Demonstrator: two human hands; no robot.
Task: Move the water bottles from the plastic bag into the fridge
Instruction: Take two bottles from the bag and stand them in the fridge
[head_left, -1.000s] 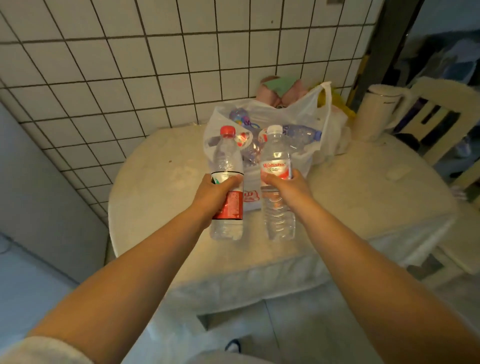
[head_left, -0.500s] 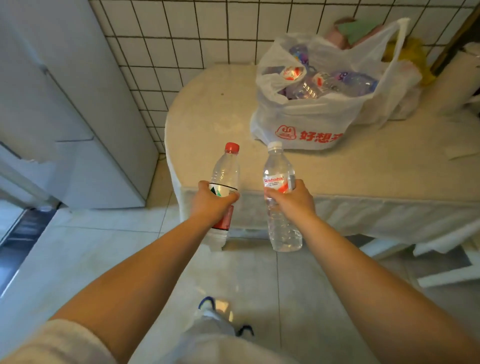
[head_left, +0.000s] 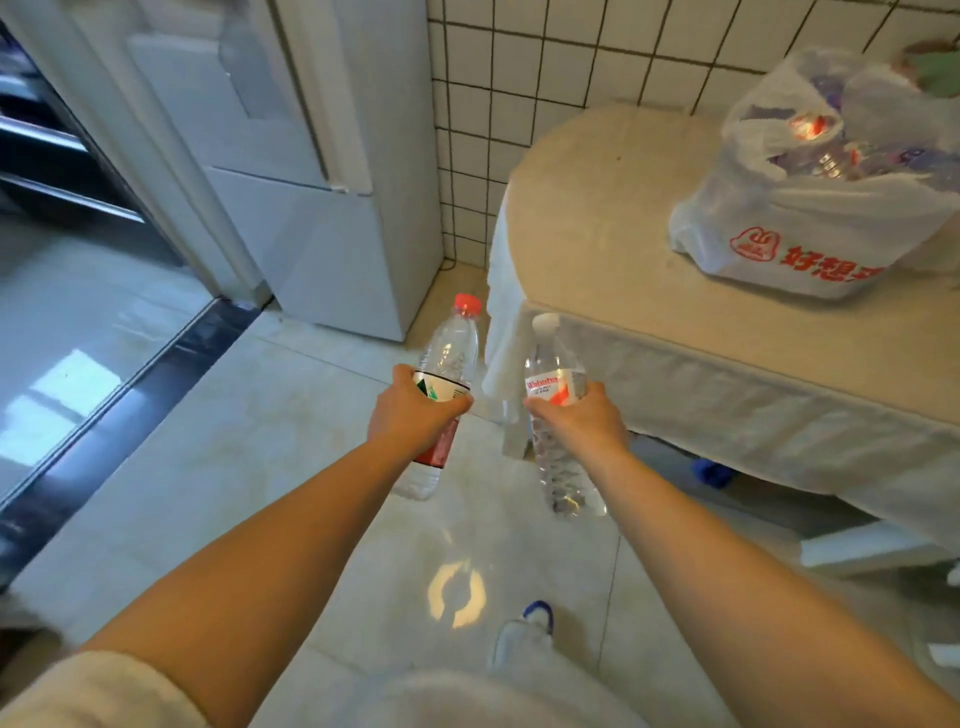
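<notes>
My left hand (head_left: 410, 415) grips a clear water bottle with a red cap (head_left: 449, 348) around its label. A second clear bottle with a white cap (head_left: 550, 364) is held by my right hand (head_left: 582, 423) the same way. Both bottles stand upright in front of me above the floor. The white plastic bag (head_left: 810, 228) with red print sits on the table (head_left: 597, 234) at the upper right, with more bottles inside it. A white fridge (head_left: 311, 171) stands at the upper left against the tiled wall, its doors closed.
A pale cloth hangs over the table's edge. A dark threshold strip (head_left: 130, 395) runs across the shiny floor tiles on the left, beside a doorway. My foot in a slipper (head_left: 524, 634) shows at the bottom. A blue object (head_left: 714, 473) lies under the table.
My view has swung left and away from the table. The fridge has come closer and the bag has slid to the upper right. Both hands still carry their bottles.
</notes>
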